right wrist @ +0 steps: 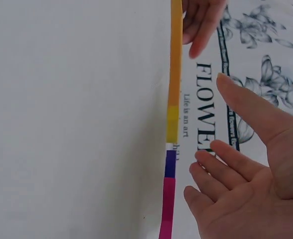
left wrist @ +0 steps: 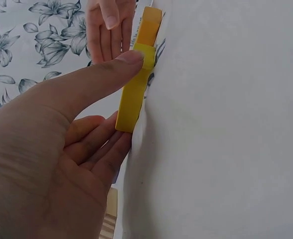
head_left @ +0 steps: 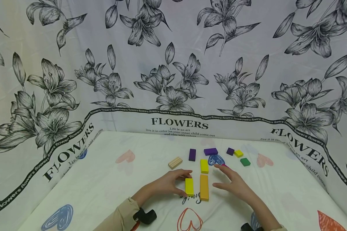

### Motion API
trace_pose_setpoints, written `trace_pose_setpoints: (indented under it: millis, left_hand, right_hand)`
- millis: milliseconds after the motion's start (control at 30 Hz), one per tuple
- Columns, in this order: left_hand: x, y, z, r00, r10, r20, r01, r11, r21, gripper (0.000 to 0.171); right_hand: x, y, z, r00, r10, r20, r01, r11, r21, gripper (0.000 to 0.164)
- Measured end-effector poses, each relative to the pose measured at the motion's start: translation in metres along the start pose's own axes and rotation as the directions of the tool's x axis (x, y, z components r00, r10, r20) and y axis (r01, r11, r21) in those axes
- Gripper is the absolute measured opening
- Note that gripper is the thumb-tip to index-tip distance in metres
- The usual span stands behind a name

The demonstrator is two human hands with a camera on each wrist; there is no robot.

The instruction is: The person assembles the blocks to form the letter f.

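My left hand [head_left: 164, 184] pinches a yellow block [head_left: 189, 187] lengthwise, thumb at the near end and fingers at the far end. In the left wrist view that yellow block [left wrist: 130, 102] is at the cloth, low between thumb and fingertips. Just right of it lies a longer orange block [head_left: 204, 187], with another yellow block [head_left: 204, 166] beyond its far end. My right hand [head_left: 235, 184] hovers to the right of these two, fingers spread and holding nothing. A magenta block [right wrist: 168, 199] shows in the right wrist view; in the head view the right hand mostly hides it.
Farther back lie a bare wooden block [head_left: 175, 163], purple blocks [head_left: 192, 155] [head_left: 210, 151] [head_left: 230, 151], a small yellow block [head_left: 238, 153] and a green block [head_left: 245, 162]. A flower-printed curtain [head_left: 173, 73] rises behind the white patterned cloth [head_left: 110, 192].
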State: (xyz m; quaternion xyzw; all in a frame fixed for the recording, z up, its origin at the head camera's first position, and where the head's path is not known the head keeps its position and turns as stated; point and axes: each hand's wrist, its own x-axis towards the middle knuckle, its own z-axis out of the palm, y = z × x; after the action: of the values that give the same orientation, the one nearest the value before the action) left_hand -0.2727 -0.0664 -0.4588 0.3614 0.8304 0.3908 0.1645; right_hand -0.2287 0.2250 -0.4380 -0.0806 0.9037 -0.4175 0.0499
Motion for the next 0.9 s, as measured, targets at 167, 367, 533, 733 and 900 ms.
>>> trace_pose_setpoints:
  millis: [167,367,533,733,900]
  left_hand:
    - [0.000,0.000,0.000,1.000,-0.005,-0.005,0.005,1.000,-0.005,0.081]
    - [-0.002,0.001,0.001,1.000,-0.009,-0.007,0.009,1.000,-0.012,0.082]
    - [-0.002,0.001,0.001,1.000,0.003,-0.010,-0.003,1.000,-0.009,0.082]
    - [-0.002,0.000,0.001,1.000,0.011,-0.015,-0.011,1.000,0.005,0.081]
    - [-0.002,0.000,0.001,1.000,0.010,-0.020,-0.010,1.000,0.004,0.081]
  right_hand:
    - [0.002,0.003,-0.005,0.998,0.037,-0.045,-0.039,0.998,-0.053,0.078]
    - [0.002,0.008,-0.010,0.996,0.038,-0.084,-0.044,0.997,-0.061,0.074]
    - [0.000,0.011,-0.014,0.992,0.055,-0.115,-0.063,0.996,-0.062,0.074]
    - [0.000,0.016,-0.018,0.988,0.089,-0.130,-0.094,0.995,-0.029,0.073]
    - [0.001,0.021,-0.019,0.986,0.099,-0.135,-0.103,0.995,-0.018,0.069]
